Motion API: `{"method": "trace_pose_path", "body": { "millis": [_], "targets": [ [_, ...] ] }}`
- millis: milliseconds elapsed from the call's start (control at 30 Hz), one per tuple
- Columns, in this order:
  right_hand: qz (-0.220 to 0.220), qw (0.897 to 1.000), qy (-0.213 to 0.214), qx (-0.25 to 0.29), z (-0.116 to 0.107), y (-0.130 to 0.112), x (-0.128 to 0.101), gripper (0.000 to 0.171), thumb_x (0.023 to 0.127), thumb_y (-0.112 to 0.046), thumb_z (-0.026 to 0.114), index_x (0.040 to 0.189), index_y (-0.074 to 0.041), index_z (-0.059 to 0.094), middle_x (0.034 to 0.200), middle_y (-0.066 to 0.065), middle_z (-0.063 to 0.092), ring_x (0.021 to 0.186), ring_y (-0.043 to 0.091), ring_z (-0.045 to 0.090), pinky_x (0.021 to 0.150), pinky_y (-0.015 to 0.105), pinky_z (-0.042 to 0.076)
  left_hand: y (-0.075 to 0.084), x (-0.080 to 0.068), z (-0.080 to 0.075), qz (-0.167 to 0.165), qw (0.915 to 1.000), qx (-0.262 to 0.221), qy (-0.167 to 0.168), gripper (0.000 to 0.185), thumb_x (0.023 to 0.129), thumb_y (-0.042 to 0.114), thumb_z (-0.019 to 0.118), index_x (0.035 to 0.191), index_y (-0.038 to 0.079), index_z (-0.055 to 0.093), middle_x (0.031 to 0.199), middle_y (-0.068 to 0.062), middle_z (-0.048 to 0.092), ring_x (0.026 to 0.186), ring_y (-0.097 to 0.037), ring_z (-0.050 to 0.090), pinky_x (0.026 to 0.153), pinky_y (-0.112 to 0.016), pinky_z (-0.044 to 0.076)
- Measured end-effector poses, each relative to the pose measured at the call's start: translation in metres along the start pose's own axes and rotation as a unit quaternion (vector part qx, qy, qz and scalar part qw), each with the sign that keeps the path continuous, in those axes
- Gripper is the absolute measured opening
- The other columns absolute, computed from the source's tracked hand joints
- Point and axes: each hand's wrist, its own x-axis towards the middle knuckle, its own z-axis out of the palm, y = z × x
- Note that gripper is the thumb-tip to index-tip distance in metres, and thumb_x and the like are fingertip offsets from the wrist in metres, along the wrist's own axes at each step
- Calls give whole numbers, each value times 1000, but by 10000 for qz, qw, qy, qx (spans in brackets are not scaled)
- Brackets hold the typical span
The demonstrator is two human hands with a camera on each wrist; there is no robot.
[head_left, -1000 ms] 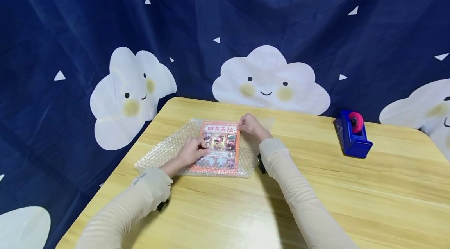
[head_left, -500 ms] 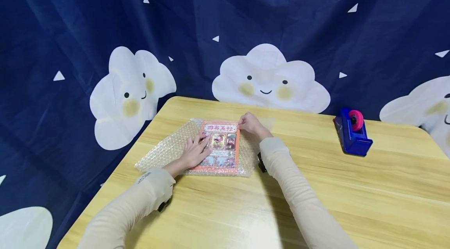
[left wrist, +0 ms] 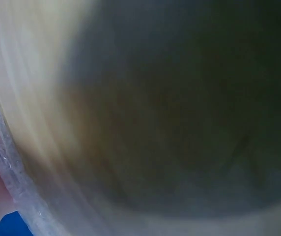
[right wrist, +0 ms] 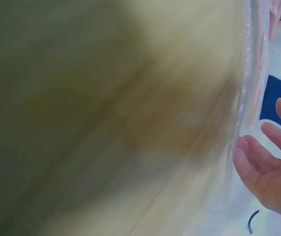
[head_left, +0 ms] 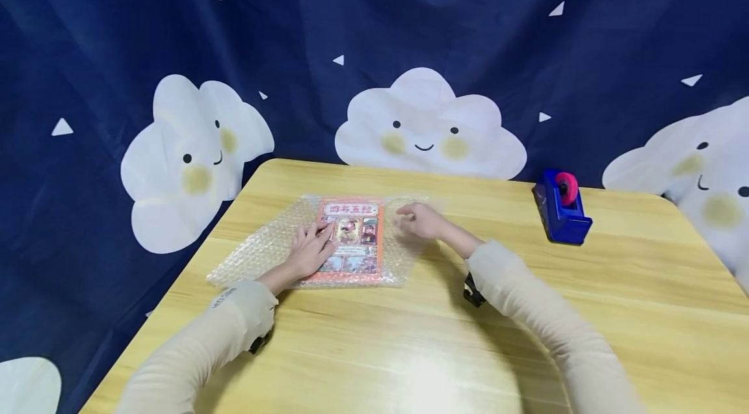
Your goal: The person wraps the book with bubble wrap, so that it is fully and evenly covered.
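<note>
Book (head_left: pixel 350 235) on bubble wrap (head_left: pixel 263 251); title unreadable | left hand (head_left: pixel 307 251) fingers flat | right hand (head_left: pixel 422 222) fingers apart

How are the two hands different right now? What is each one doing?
The left hand rests flat on the book, pressing it down; the right hand is off the book, beside it over the bubble wrap. The left hand's fingers lie on the cover; the right hand's fingers look relaxed and hold nothing. Both wear beige sleeves and stay close to the book.
</note>
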Motion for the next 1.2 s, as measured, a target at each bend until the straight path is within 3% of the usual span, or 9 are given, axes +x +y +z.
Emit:
{"method": "trace_pose_path", "body": {
  "millis": [133,233,400,500,600,767,867,1000,1200],
  "targets": [
    [-33,9997,-10,233,-2,7,-21,40,88,-7,54,122,14,48,115,28,55,100,36,58,86,40,48,0,-1,-2,-22,10000,-1,-15,54,98,37,35,144,10,26,141,-15,29,109,-36,26,87,-48,25],
    [84,9988,217,433,-4,15,-31,43,88,-7,54,123,16,45,100,25,59,83,28,58,75,37,50,1,-2,-1,11,10000,36,17,54,98,36,36,144,9,27,140,-16,30,109,-37,27,86,-48,26],
    [987,9867,871,955,1,25,-42,53,89,-11,55,132,12,34,91,17,52,76,21,48,65,30,43,0,-2,0,5,10000,-2,-16,55,97,36,36,144,9,26,140,-17,30,110,-37,27,87,-48,26],
    [1509,9719,1081,1448,5,29,-47,62,91,-13,54,140,7,21,93,12,45,79,20,44,66,29,38,-1,-2,0,-15,10000,-2,-32,55,97,36,36,144,9,26,140,-17,30,110,-37,27,86,-48,26],
    [1731,9497,1208,2314,8,30,-50,71,92,-10,52,143,4,4,95,11,43,79,19,48,69,28,43,-1,-1,-1,-59,10000,-16,-36,55,97,36,37,144,10,25,141,-17,29,109,-36,26,86,-47,26],
    [1782,8885,1341,4010,13,25,-49,82,92,0,48,143,-5,-15,120,22,41,101,31,55,92,35,46,-1,1,0,-39,10000,8,-17,55,97,36,37,144,10,26,141,-16,29,109,-37,26,86,-48,26],
    [1820,8623,1244,4559,16,20,-46,84,92,-1,48,143,-8,-18,133,26,33,112,37,49,97,39,41,-1,1,0,-41,10000,-6,-21,55,97,36,38,144,10,26,141,-16,28,112,-37,25,87,-49,26],
    [1719,8471,1181,4887,20,14,-43,80,92,-2,49,145,-8,-10,137,26,34,117,37,45,100,40,38,-1,1,0,-34,10000,-14,11,55,97,35,38,144,10,27,141,-16,29,113,-37,24,88,-49,26],
    [1244,8451,1075,5087,22,6,-42,72,92,0,45,147,-10,-1,139,27,32,124,37,38,103,44,32,-1,0,0,-1,10000,21,49,54,97,34,39,144,9,28,140,-17,31,111,-37,27,86,-49,27]
  ]
}}
